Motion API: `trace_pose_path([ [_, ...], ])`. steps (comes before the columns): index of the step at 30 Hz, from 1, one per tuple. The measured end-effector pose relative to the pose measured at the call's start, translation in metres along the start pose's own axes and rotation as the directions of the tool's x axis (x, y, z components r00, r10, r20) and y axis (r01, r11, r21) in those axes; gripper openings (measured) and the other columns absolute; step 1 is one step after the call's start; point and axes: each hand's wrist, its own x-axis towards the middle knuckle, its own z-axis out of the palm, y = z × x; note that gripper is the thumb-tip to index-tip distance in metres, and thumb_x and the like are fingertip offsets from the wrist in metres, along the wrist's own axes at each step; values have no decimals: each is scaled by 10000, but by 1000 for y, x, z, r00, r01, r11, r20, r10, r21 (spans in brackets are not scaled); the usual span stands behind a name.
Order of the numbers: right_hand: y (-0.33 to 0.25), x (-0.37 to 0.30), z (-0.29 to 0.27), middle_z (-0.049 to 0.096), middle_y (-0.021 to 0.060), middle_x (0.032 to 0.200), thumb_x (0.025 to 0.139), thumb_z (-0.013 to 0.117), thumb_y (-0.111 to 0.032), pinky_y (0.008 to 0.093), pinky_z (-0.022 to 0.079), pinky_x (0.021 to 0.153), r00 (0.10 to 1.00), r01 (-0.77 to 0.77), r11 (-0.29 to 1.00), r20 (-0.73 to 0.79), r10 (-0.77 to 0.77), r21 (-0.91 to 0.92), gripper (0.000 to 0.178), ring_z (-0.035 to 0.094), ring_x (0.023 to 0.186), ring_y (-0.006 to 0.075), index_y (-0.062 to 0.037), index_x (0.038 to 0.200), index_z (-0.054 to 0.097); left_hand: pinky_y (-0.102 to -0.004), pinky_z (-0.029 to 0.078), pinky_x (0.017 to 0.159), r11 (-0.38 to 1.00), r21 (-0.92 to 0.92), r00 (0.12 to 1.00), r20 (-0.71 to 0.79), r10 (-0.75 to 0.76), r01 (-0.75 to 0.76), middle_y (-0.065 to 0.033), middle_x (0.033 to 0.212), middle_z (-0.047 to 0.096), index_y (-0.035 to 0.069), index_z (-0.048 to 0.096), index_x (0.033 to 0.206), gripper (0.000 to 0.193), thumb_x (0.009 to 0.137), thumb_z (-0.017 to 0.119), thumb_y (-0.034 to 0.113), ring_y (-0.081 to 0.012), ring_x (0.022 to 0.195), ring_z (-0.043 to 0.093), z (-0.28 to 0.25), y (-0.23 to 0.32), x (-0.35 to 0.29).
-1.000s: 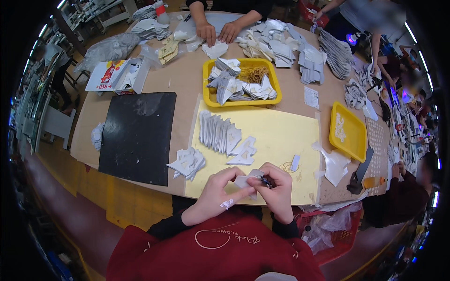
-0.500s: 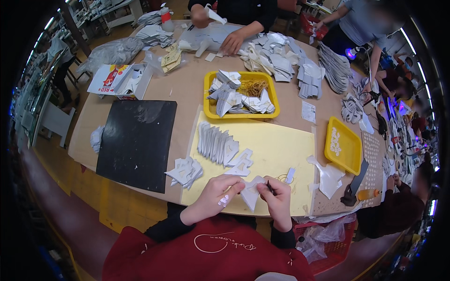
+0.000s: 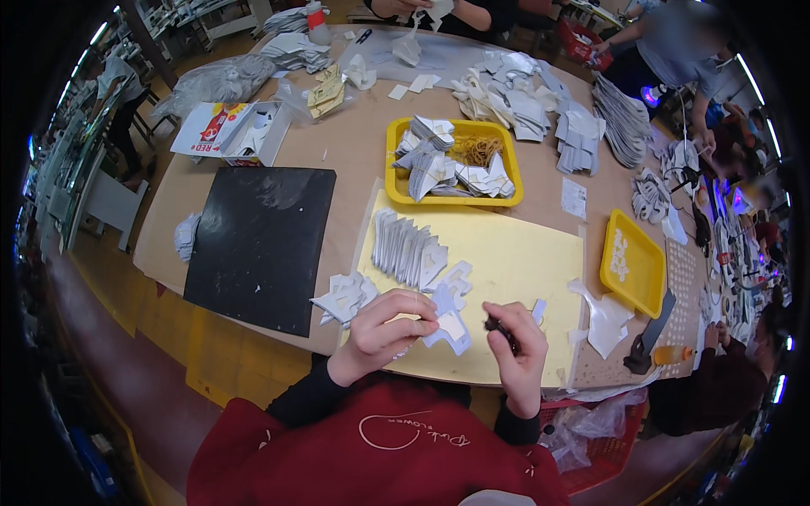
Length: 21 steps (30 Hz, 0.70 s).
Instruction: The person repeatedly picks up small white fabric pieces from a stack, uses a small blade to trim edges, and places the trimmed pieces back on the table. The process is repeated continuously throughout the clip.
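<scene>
Between the thumb and fingers of my left hand [image 3: 384, 333] is a pale shaped cut piece [image 3: 449, 329] with a beige patch on it. It hangs over the near edge of a yellow sheet [image 3: 515, 253]. My right hand [image 3: 521, 347], just to the right and apart from the piece, is closed around a small black tool [image 3: 500, 331]; its exact kind is mostly hidden by the fingers. Beyond my left hand, a leaning row of similar pieces [image 3: 407, 251] stands on the sheet. A looser heap of pieces [image 3: 346, 297] lies to its left.
A yellow tray [image 3: 393, 181] with bundles and rubber bands stands beyond the sheet; another yellow tray [image 3: 645, 295] is at right. A black board [image 3: 257, 249] lies left, near an open carton [image 3: 253, 139]. Across the table, a person's hands [image 3: 422, 7] hold white material.
My hands have moved apart; the right one has let go of the piece, which my left hand now holds alone, with its patch showing. The view has shifted slightly.
</scene>
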Motion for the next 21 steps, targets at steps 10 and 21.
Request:
trace_pose_path([
  [10, -10, 5, 10, 631, 73, 769, 820, 699, -15, 308, 483, 535, 938, 311, 908, 245, -246, -282, 358, 605, 579, 206, -71, 1173, 717, -366, 589, 738, 997, 17, 993, 97, 69, -71, -127, 930, 691, 11, 600, 809, 222, 663, 729, -94, -311, 921, 715, -8, -4, -5],
  [21, -1, 1, 17, 628, 37, 750, 745, 721, -10, 326, 488, 522, 879, 478, 770, 235, -416, -423, 361, 604, 574, 196, -123, 1085, 758, -382, 579, 760, 998, -39, 990, 126, 59, -54, -125, 953, 680, 18, 603, 769, 208, 619, 718, -69, -314, 941, 707, -11, -4, -8],
])
